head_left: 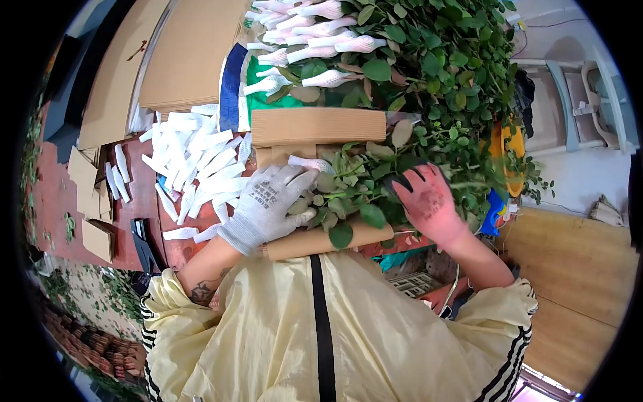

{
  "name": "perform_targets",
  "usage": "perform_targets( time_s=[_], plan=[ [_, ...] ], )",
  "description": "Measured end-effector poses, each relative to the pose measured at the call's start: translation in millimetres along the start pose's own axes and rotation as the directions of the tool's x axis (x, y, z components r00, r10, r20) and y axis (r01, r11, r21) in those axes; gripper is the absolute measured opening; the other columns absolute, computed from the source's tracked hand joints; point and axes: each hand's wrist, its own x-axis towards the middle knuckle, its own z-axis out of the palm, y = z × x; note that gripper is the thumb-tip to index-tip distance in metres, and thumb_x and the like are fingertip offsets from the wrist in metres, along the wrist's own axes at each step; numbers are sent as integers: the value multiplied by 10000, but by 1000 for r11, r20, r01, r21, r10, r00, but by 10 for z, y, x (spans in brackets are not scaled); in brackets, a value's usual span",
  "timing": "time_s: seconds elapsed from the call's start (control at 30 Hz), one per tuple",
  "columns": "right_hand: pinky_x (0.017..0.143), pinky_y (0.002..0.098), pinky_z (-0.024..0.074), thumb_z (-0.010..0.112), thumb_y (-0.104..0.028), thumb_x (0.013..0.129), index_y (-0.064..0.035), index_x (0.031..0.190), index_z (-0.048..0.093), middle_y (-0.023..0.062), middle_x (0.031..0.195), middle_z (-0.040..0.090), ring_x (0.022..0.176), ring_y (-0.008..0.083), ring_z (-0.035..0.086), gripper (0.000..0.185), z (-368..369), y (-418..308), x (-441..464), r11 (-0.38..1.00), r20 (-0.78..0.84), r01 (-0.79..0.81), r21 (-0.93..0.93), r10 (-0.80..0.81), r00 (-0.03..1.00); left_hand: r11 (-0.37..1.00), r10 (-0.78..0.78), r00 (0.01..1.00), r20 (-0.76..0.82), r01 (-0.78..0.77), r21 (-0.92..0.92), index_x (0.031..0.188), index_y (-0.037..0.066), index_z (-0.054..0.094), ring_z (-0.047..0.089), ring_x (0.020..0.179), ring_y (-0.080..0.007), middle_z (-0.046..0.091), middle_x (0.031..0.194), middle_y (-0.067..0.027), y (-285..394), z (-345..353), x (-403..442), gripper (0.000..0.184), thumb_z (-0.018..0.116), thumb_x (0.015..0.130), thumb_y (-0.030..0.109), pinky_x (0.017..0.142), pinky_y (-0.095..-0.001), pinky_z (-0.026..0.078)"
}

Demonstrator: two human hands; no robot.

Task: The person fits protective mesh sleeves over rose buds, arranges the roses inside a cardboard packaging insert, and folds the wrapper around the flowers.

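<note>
Heaped foliage (462, 74) at one o'clock runs out of view. White net sleeves (194, 151) pile up at ten. Central leafy stems (351, 179) hide part of the cardboard (365, 236). At three, the right hand (431, 201) blurs over leaves; at nine, the left hand (268, 199) half-spreads its fingers beside a netted bud (308, 163). I cannot tell whether either grasps.

Leaf-strewn floor (100, 298) lies left of the reddish table (61, 201), a pale chair (564, 104) to its right.

Netted blooms (362, 44) and cardboard (194, 57) show a flower workshop.
</note>
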Motion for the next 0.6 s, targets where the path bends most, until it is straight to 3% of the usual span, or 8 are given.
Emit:
perform_targets(
  time_s=[0.13, 0.2, 0.23, 0.27, 0.33, 0.37, 0.53, 0.6],
  plan=[
    [1017, 423, 331, 570, -240, 800, -156, 1196, 572, 120, 1110, 539, 1095, 309, 469, 405, 119, 88, 62, 983, 165, 70, -169, -42, 985, 998, -23, 999, 33, 21, 59, 1213, 94, 571, 528, 1091, -319, 551, 1223, -112, 63, 44, 30, 557, 722, 715, 293, 938, -445, 407],
    [999, 424, 353, 716, -305, 703, -158, 1234, 545, 130, 1193, 512, 1157, 317, 461, 576, -413, 51, 167, 986, 281, -168, 3, 160, 946, 996, 41, 999, 8, -41, 84, 1207, 94, 575, 524, 1090, -313, 546, 1228, -104, 46, 84, -7, 546, 721, 711, 266, 934, -444, 408],
    [984, 385, 365, 725, -310, 699, -157, 1217, 551, 108, 1181, 531, 1149, 260, 483, 568, -509, 48, 209, 988, 82, -149, 24, 147, 986, 995, 80, 994, 76, -84, 51, 1176, 105, 597, 529, 1086, -300, 556, 1219, -90, 48, 32, 11, 484, 707, 727, 247, 923, -428, 418],
    [984, 385, 365, 725, -310, 699, -157, 1217, 551, 108, 1181, 531, 1149, 260, 483, 568, -467, 7, 264, 987, 81, -159, 33, 155, 984, 994, 85, 993, 86, -90, 55, 1176, 105, 597, 529, 1086, -300, 556, 1219, -90, 51, 39, 10, 484, 707, 727, 247, 923, -428, 418],
    [934, 408, 395, 618, -333, 784, -159, 1209, 554, 66, 1111, 557, 1076, 203, 529, 464, -315, -102, 406, 985, -314, -54, 163, 104, 944, 985, 155, 987, 37, -158, 72, 1091, 114, 643, 534, 1084, -271, 588, 1171, -66, 52, 90, 23, 381, 698, 735, 238, 907, -405, 435],
    [934, 408, 395, 618, -333, 784, -159, 1209, 554, 66, 1111, 557, 1076, 203, 529, 464, -172, -143, 498, 985, -316, -58, 163, 108, 943, 984, 160, 986, 39, -162, 74, 1091, 114, 643, 534, 1084, -271, 588, 1171, -66, 40, 115, 26, 381, 698, 735, 238, 907, -405, 435],
    [786, 357, 490, 598, -276, 801, -83, 1205, 548, 111, 1083, 613, 940, 255, 635, 451, 4, -278, 894, 974, 209, -22, 227, -27, 977, 949, 258, 957, 133, -277, 150, 992, 164, 675, 567, 1030, -191, 618, 1093, -6, 25, 46, -21, 247, 659, 771, 272, 845, -373, 454],
    [762, 373, 493, 589, -233, 791, -65, 1163, 560, 119, 1041, 620, 916, 272, 635, 409, -41, -256, 916, 954, 220, -38, 297, -30, 975, 947, 263, 957, 125, -281, 156, 1020, 176, 667, 572, 1015, -210, 607, 1100, -16, 49, 49, -36, 264, 651, 777, 279, 844, -385, 454]
  ],
)
